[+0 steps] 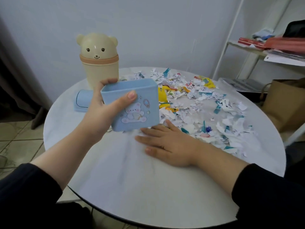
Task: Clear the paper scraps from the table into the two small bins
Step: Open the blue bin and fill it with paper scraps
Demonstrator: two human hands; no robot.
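My left hand (105,109) grips a small blue square bin (137,111) with a bear sticker, holding it tilted above the round white table (132,187). The bin's open top faces up and away. My right hand (166,144) lies flat, palm down, on the table just below and to the right of the bin, fingers spread, at the near edge of the scraps. A wide scatter of white, blue and yellow paper scraps (198,103) covers the table's right and far half. A beige bear-shaped bin (99,63) with its domed lid on stands at the far left.
The blue bin's lid (82,100) lies on the table beside the bear bin. A white shelf rack (270,47) with papers stands at the right, a brown paper bag (285,103) below it. A wall is close behind the table.
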